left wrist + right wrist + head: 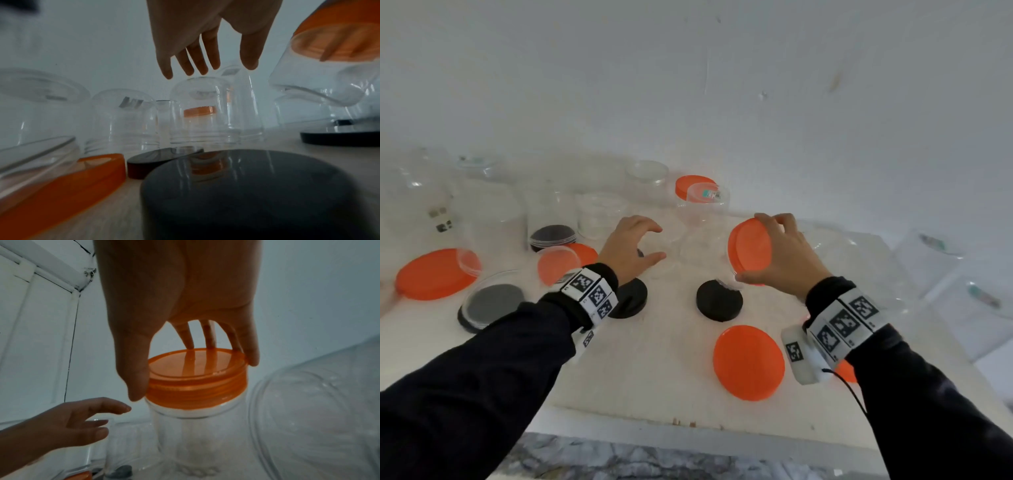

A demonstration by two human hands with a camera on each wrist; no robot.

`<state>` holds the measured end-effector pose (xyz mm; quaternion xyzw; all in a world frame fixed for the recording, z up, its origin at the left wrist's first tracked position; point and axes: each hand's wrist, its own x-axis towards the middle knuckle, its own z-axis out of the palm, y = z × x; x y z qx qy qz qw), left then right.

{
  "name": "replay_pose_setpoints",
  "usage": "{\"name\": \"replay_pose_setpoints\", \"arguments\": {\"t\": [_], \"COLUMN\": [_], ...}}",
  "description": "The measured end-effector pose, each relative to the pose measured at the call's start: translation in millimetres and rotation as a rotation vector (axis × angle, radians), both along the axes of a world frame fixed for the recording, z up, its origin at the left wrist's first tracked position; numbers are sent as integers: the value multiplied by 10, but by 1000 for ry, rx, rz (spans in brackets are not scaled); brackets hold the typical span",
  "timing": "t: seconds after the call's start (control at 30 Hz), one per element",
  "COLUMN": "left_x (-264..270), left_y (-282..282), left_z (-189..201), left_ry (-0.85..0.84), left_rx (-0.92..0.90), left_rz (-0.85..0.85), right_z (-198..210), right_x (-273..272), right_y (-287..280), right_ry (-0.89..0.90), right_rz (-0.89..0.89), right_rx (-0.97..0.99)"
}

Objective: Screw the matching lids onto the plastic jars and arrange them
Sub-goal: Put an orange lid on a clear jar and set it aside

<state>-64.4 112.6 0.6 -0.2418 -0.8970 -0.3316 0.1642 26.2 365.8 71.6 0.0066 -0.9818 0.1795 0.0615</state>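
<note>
Bare surface [654, 370] lies open in front of me, between two black lids [630, 301] and an orange lid [748, 363]. Farther back, clear jars [599, 212] crowd against the wall, blocking my left hand [631, 246].

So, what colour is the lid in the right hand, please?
Orange lid, clearest in the right wrist view.

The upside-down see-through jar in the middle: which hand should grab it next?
Probably the left hand. It is empty, fingers spread right above that upside-down jar. The right hand already grips the orange lid on another jar.
</note>
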Motion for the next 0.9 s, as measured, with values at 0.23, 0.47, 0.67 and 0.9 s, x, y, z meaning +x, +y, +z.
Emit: {"name": "replay_pose_setpoints", "arguments": {"t": [0.23, 0.47, 0.67, 0.9], "left_x": [-329, -396, -393, -390], "left_y": [82, 33, 37, 34], "left_z": [-34, -185, -239, -235], "left_ry": [-18, 14, 24, -3], "left_rx": [-408, -295, -199, -173], "left_rz": [60, 6, -9, -12], "right_z": [-96, -205, -297, -440], "right_x": [-300, -526, -659, -701], "right_y": [-72, -137, -126, -189], "right_ry": [-9, -111, -125, -35], "right_rz": [-95, -117, -136, -186], "right_rx": [53, 131, 154, 224]}}
